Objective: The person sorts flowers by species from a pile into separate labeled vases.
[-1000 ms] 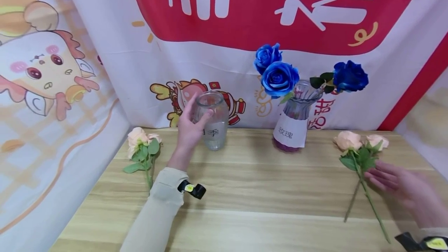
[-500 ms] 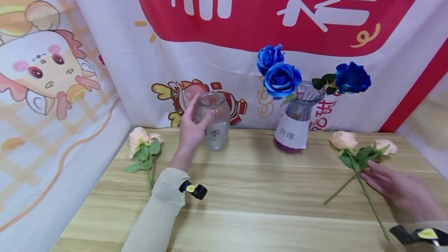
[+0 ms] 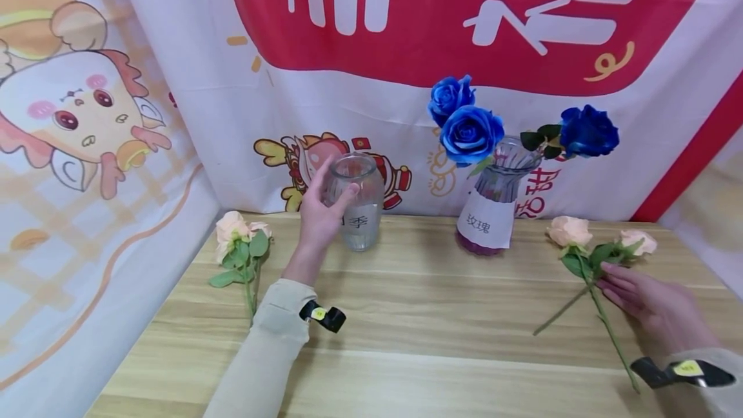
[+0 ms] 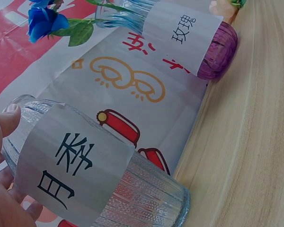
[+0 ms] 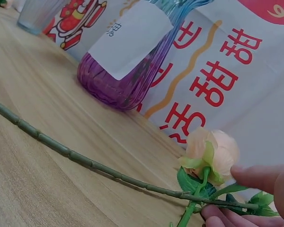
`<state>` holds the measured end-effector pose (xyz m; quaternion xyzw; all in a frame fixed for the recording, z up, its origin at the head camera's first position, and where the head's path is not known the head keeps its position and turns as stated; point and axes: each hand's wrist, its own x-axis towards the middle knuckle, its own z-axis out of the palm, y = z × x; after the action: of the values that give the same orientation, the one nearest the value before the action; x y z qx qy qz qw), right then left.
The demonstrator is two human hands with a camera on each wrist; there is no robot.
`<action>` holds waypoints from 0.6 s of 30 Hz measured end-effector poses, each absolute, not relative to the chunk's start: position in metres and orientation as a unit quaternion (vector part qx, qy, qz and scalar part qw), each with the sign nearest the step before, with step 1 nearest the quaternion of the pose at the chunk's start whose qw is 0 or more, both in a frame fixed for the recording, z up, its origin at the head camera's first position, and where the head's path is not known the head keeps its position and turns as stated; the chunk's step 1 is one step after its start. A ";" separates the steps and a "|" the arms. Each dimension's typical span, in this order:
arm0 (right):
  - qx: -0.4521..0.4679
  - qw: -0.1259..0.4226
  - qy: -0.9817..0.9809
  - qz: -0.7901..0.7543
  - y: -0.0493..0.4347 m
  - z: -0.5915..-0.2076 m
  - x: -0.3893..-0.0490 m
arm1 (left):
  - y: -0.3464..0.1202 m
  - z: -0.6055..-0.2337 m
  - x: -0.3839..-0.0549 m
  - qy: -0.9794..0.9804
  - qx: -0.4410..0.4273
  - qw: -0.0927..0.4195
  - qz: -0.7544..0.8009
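Observation:
My left hand (image 3: 318,221) grips the upper side of a clear ribbed glass vase (image 3: 367,208), which stands upright with a white paper label. At the right, two pale pink roses cross stems. My right hand (image 3: 656,305) holds the right-hand rose (image 3: 638,242) between thumb and fingers just below its leaves. In the right wrist view its long green stem (image 5: 92,163) points left, close over the table, while its bloom is mostly hidden behind the fingers. The other pink rose (image 3: 570,231) lies across it, its bloom near my thumb.
A blue-to-purple vase (image 3: 486,218) with a white label holds several blue roses (image 3: 471,134) between my hands. More pink roses (image 3: 232,232) lie at the left of the wooden table (image 3: 418,334). A printed cloth (image 3: 395,108) hangs behind the table.
My right hand has closed on the right-hand pink rose and shifted slightly left. That rose's bloom moved right and its stem end swung left, widening the crossing. My left hand stays on the vase.

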<state>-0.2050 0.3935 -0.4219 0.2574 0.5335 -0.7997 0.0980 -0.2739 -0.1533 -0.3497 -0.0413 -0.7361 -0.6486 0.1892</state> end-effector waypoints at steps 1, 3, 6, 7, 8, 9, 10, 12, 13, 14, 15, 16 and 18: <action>0.257 0.095 0.542 -0.794 0.393 -0.422 -0.206 | -0.153 -0.350 -0.274 -0.737 -0.042 0.190 -0.648; 0.257 0.090 0.556 -0.785 0.392 -0.423 -0.207 | -0.153 -0.350 -0.273 -0.737 -0.042 0.192 -0.646; 0.285 0.076 0.569 -0.768 0.388 -0.422 -0.210 | -0.153 -0.350 -0.273 -0.737 -0.042 0.192 -0.647; 0.290 0.073 0.575 -0.762 0.388 -0.422 -0.210 | -0.153 -0.350 -0.273 -0.736 -0.043 0.193 -0.648; 0.298 0.068 0.581 -0.754 0.387 -0.422 -0.211 | -0.153 -0.350 -0.273 -0.735 -0.043 0.193 -0.648; 0.307 0.064 0.584 -0.748 0.385 -0.421 -0.212 | -0.153 -0.350 -0.273 -0.735 -0.044 0.193 -0.649; 0.315 0.061 0.588 -0.742 0.384 -0.420 -0.212 | -0.153 -0.349 -0.273 -0.735 -0.044 0.192 -0.649; 0.318 0.059 0.597 -0.734 0.383 -0.420 -0.213 | -0.153 -0.350 -0.273 -0.734 -0.047 0.193 -0.649; 0.317 0.059 0.602 -0.730 0.382 -0.419 -0.213 | -0.153 -0.350 -0.273 -0.734 -0.047 0.193 -0.650; 0.313 0.060 0.603 -0.732 0.381 -0.419 -0.213 | -0.153 -0.350 -0.273 -0.734 -0.047 0.192 -0.650; 0.310 0.061 0.603 -0.732 0.380 -0.419 -0.212 | -0.153 -0.350 -0.273 -0.733 -0.048 0.193 -0.651; 0.309 0.059 0.606 -0.731 0.379 -0.419 -0.212 | -0.153 -0.350 -0.273 -0.732 -0.049 0.193 -0.652; 0.309 0.054 0.609 -0.728 0.377 -0.418 -0.212 | -0.153 -0.350 -0.273 -0.730 -0.048 0.192 -0.654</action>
<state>-0.2119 0.3774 -0.4183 0.3089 0.6091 -0.7285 0.0543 -0.2732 -0.1530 -0.3496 -0.0482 -0.7302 -0.6538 0.1924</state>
